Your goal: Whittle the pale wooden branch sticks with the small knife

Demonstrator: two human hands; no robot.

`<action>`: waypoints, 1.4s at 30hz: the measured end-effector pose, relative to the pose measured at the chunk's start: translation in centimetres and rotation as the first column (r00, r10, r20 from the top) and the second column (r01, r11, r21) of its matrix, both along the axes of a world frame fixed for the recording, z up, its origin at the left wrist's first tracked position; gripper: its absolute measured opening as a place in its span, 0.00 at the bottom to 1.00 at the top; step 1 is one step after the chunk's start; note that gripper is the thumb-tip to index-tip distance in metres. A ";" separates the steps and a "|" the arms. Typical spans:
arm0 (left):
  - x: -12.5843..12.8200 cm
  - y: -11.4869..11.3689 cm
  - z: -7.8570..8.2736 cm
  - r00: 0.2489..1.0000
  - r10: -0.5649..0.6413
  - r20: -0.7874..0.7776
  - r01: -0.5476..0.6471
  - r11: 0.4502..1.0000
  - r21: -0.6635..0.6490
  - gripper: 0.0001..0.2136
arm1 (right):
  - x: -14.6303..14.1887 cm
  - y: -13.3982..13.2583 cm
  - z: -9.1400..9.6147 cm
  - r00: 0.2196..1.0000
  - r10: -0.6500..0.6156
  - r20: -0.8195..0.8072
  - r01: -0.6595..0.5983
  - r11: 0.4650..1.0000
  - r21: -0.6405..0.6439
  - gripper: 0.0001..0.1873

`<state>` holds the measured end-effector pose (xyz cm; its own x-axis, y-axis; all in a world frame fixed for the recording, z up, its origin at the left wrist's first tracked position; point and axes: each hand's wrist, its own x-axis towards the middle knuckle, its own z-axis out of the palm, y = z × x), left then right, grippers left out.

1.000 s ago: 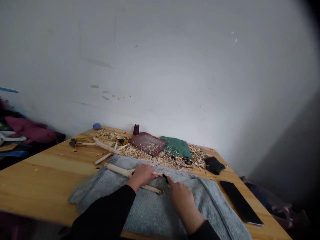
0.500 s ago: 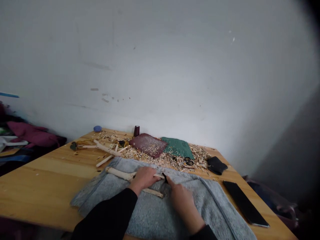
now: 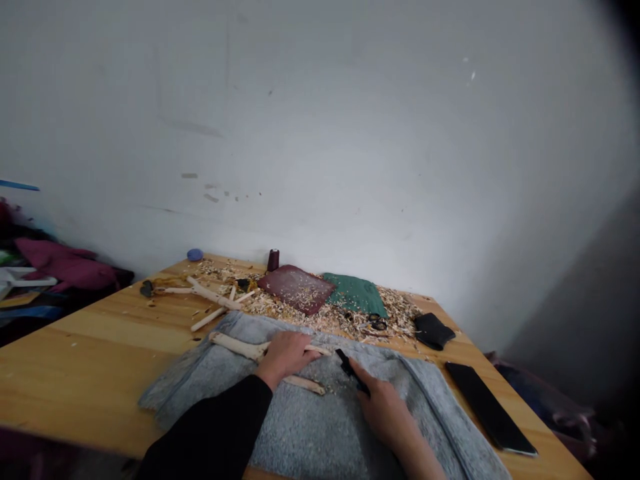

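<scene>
A pale, peeled forked branch (image 3: pixel 239 346) lies on the grey cloth (image 3: pixel 310 433), its two prongs pointing right. My left hand (image 3: pixel 287 357) is closed around it near the fork, and the upper prong's tip sticks out past my fingers. To the right, my right hand (image 3: pixel 383 407) grips a black-handled knife (image 3: pixel 349 366), with the index finger laid along its top. The knife's dark tip points up and left, a short gap away from the prong's end. Much of the handle is hidden in my palm.
Wood shavings (image 3: pixel 280 308) cover the table's (image 3: pixel 90 353) back. Among them lie other peeled sticks (image 3: pixel 215 297), a maroon sheet (image 3: pixel 297 288), a green sheet (image 3: pixel 354 293) and scissors (image 3: pixel 377 323). A thread spool (image 3: pixel 273 261) stands by the wall. Right of the cloth are a black pouch (image 3: pixel 434 331) and a phone-like slab (image 3: pixel 490 408).
My right hand has drawn the knife off the prong's tip, moving right and slightly down. More of the knife shows now. My left hand stays on the branch.
</scene>
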<state>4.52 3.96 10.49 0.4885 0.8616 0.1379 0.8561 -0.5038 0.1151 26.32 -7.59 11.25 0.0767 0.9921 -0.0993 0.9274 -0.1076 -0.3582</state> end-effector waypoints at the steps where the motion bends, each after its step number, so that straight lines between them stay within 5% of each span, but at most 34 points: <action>1: 0.0 0.0 0.0 1.000 0.001 0.000 -0.001 1.000 0.002 0.19 | -0.2 -0.1 0.1 1.000 -0.002 0.007 0.002 1.000 -0.002 0.37; 11: 0.0 0.0 0.1 1.000 -0.018 -0.010 0.018 1.000 -0.001 0.19 | -1.9 -0.3 0.8 0.998 -0.002 0.070 0.004 1.000 -0.025 0.37; 23: 0.1 0.2 0.3 0.998 -0.050 -0.024 0.050 0.998 -0.031 0.18 | -5.4 1.1 2.4 0.931 0.056 0.360 -0.039 0.998 -0.053 0.32; 30: 0.1 0.1 0.2 0.999 -0.047 -0.025 0.047 0.999 -0.028 0.18 | -8.2 2.0 1.4 0.921 0.007 0.389 0.008 0.999 -0.039 0.32; 42: 0.1 -0.2 0.1 1.000 0.006 -0.022 -0.007 0.999 -0.032 0.18 | -2.3 0.2 0.4 0.977 -0.015 0.213 0.026 0.998 -0.051 0.37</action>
